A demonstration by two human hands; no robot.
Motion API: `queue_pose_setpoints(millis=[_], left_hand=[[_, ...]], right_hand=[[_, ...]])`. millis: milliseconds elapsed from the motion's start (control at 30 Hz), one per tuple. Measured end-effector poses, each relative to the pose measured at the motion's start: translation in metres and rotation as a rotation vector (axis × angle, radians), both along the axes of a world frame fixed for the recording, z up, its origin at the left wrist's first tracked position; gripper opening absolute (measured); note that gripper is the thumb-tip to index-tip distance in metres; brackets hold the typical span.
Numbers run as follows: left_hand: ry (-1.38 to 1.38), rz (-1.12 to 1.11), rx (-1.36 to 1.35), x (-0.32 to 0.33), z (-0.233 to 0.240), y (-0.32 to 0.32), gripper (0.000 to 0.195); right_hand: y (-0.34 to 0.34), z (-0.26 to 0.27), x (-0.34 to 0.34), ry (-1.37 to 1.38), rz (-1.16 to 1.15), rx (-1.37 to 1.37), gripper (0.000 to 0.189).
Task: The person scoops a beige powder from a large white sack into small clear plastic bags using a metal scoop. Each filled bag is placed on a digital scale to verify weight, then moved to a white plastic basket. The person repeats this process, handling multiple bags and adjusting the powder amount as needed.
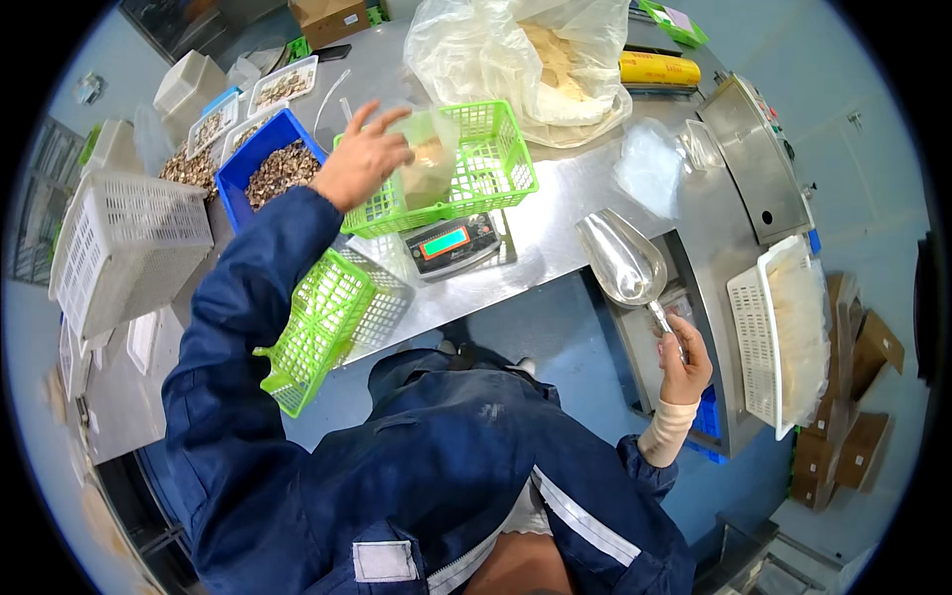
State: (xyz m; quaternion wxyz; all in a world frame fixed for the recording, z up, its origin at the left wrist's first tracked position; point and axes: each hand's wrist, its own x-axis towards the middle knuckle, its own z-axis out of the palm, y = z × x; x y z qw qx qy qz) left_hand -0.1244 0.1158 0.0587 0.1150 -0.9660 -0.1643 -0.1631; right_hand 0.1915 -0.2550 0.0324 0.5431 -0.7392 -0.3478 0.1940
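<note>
My right hand (683,364) grips the handle of a metal scoop (621,260), whose shiny bowl points away from me over the table edge. No powder shows in the bowl. At the near-left part of a green plastic basket (487,195), my left hand (368,158) is beside a clear plastic bag (431,167) with pale powder in it. Some of its fingers are spread; the thumb is hidden, so a hold on the bag cannot be made out. The basket rests on a digital scale (454,244) with a lit display. Behind stands a large plastic sack (513,74) of beige powder (558,63).
A blue bin (238,175) of dried brown slices (282,172) lies left, near a white crate (141,238). Another green basket (320,327) overhangs the front edge. Right are clear bags (649,167), a steel machine (755,156) and a white basket of filled bags (755,335).
</note>
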Motion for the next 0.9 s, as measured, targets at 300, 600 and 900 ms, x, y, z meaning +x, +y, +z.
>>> queue_pose_setpoints(millis=[300, 600, 900], left_hand=[[0.086, -0.089, 0.022, -0.030, 0.002, -0.012, 0.017], [0.004, -0.051, 0.103, -0.011, 0.005, 0.011, 0.009], [0.176, -0.181, -0.017, -0.032, 0.001, -0.034, 0.015]], right_hand=[[0.029, -0.002, -0.037, -0.048, 0.029, -0.045, 0.022], [0.061, -0.001, -0.052, -0.084, 0.083, -0.016, 0.022], [0.054, -0.007, -0.061, -0.025, 0.032, -0.101, 0.021]])
